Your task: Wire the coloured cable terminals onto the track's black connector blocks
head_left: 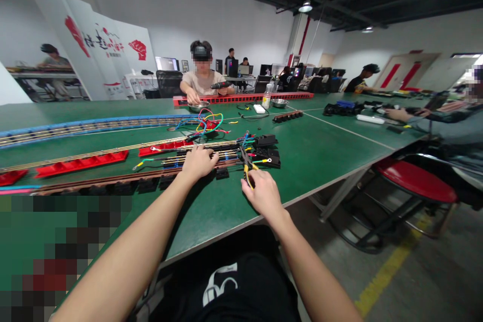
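My right hand (pixel 261 192) is closed around the yellow-and-black handles of a pair of pliers (pixel 247 165). The jaws of the pliers point away from me, at the right end of a long rail assembly (pixel 113 177) with brown strips and black blocks. On that assembly rests my left hand (pixel 198 162), its fingers bent over the rods; whether they grip one is hidden. Thin wires with yellow sleeves and ring terminals (pixel 269 160) stick out beside the pliers. Black connector blocks (pixel 267 156) lie just beyond the jaws.
Red trays (pixel 83 163) and a blue rail (pixel 94 124) lie on the green table (pixel 211 221). Across it, a person (pixel 204 75) holds a power driver (pixel 221 84) near a long red rail (pixel 249 97). A red stool (pixel 417 179) stands at the right.
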A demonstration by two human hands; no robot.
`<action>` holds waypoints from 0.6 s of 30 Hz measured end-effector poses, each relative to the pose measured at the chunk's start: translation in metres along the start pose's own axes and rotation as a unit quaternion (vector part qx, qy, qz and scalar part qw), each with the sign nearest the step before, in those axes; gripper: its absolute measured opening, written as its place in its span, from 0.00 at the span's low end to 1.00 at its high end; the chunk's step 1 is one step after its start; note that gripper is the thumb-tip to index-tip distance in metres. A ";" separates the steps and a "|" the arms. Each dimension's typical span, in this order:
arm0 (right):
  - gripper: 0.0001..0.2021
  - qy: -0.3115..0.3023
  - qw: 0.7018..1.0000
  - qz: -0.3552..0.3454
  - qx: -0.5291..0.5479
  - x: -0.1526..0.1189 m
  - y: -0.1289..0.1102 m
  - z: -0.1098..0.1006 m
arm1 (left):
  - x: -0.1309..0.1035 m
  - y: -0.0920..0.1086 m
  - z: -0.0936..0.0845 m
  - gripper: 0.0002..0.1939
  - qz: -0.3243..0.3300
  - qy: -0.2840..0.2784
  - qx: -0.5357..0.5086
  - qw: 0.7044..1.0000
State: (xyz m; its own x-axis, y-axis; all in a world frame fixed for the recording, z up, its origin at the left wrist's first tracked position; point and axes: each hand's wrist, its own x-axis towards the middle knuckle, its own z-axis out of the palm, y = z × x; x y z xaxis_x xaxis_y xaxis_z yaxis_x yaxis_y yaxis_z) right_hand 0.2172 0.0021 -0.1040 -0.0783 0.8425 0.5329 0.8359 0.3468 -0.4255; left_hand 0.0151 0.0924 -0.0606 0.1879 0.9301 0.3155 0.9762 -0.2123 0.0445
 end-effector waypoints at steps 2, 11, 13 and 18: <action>0.07 -0.006 1.000 0.010 0.011 0.002 0.001 -0.002 | 0.000 0.000 -0.001 0.28 0.000 -0.002 -0.001 1.000; 0.08 -0.006 0.971 0.084 0.224 0.008 0.011 -0.006 | 0.001 0.000 0.000 0.28 0.004 -0.001 0.004 1.000; 0.09 0.010 0.946 0.128 0.297 0.009 0.016 -0.004 | 0.001 0.000 -0.001 0.28 0.003 -0.003 0.003 1.000; 0.22 0.002 0.911 0.154 0.383 0.009 0.020 -0.005 | 0.001 0.001 -0.003 0.28 -0.002 -0.012 0.003 1.000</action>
State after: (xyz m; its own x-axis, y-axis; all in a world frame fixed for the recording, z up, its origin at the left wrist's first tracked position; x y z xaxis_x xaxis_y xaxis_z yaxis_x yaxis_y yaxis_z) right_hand 0.2353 0.0145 -0.1043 0.0997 0.9476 0.3035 0.1937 0.2806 -0.9401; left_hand 0.0156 0.0918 -0.0573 0.1860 0.9382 0.2918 0.9777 -0.2061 0.0395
